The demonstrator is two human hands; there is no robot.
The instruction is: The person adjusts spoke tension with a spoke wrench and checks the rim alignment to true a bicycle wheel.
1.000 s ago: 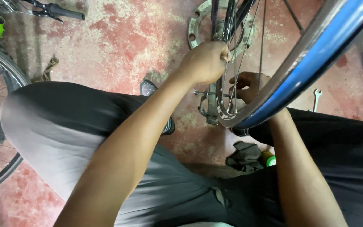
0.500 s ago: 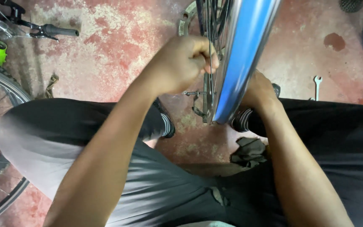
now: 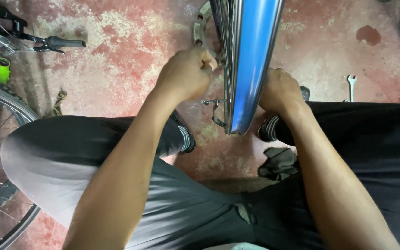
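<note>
Seated low, knees spread, grey trousers to my left and black to my right. The blue-rimmed bicycle wheel [image 3: 254,65] stands upright, edge-on between my knees, its lower end just above the red, worn concrete floor [image 3: 116,51]. My left hand [image 3: 188,74] is curled into a fist on the left side of the wheel, fingers closed around something thin by the spokes; what exactly it pinches I cannot tell. My right hand [image 3: 279,90] is pressed against the right side of the rim, knuckles up, fingers hidden behind the wheel, so whether it grips I cannot say. Below my left fist a small metal axle bolt [image 3: 210,101] sticks out sideways from the hub area. A round perforated metal disc [image 3: 201,28] lies on the floor past the wheel. A dark crumpled rag [image 3: 279,163] sits on the floor between my legs. A silver open-ended spanner [image 3: 351,85] lies well to the right. A green bicycle with black handlebar grip [image 3: 65,43] stands at far left.
</note>
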